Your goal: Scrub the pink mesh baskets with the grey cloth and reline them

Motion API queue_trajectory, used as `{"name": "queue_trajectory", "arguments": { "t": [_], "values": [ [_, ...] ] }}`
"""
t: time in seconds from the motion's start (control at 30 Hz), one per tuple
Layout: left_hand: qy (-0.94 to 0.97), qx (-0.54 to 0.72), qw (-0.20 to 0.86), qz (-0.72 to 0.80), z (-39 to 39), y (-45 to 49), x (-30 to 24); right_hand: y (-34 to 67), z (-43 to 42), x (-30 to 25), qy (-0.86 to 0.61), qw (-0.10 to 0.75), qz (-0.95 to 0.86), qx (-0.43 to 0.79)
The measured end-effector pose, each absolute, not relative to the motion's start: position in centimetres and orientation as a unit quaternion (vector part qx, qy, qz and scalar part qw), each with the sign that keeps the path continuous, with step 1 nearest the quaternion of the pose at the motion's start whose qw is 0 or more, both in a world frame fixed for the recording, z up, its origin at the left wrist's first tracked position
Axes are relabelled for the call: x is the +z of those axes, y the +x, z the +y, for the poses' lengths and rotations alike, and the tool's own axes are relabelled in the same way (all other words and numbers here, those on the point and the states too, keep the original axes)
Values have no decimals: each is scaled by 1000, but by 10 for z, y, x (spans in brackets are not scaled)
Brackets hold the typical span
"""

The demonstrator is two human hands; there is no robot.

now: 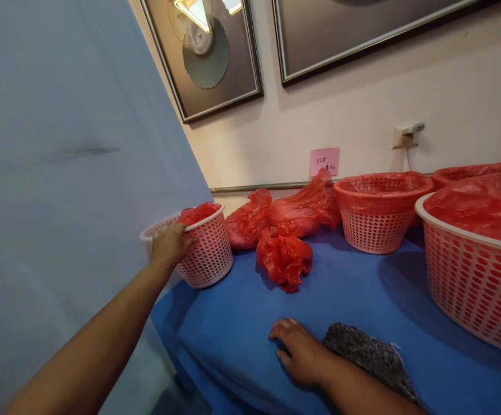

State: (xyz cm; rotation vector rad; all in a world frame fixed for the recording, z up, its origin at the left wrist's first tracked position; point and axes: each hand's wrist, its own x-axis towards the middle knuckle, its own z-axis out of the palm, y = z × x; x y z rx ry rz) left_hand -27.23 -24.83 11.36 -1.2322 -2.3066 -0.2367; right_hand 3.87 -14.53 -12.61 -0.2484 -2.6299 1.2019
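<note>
My left hand (169,244) is stretched out to the far left corner of the blue-covered table (345,300) and grips the rim of a small white plastic basket (205,253) that has a red plastic bag (198,212) inside. My right hand (300,350) rests palm down on the blue cloth near the front edge, fingers curled slightly, holding nothing. A dark grey speckled piece of cloth (369,354) lies just right of that hand, beside my wrist.
Crumpled red plastic bags (285,230) lie in a heap at the back of the table. Further right stand bag-lined baskets: one mid-sized (380,222) and a large one (475,276). A light blue partition (60,173) rises at left. A pink note (324,161) hangs on the wall.
</note>
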Motion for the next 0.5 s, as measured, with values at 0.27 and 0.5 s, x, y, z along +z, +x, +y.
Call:
{"name": "queue_trajectory", "arguments": {
  "t": [0.27,0.5],
  "values": [
    [-485,-121,383,-777,-220,-248,73,39,-144,-125,-79,117,-903,407],
    [-570,-257,111,-772,-150,-187,-29,37,-144,-121,-86,119,-907,396]
  ]
}}
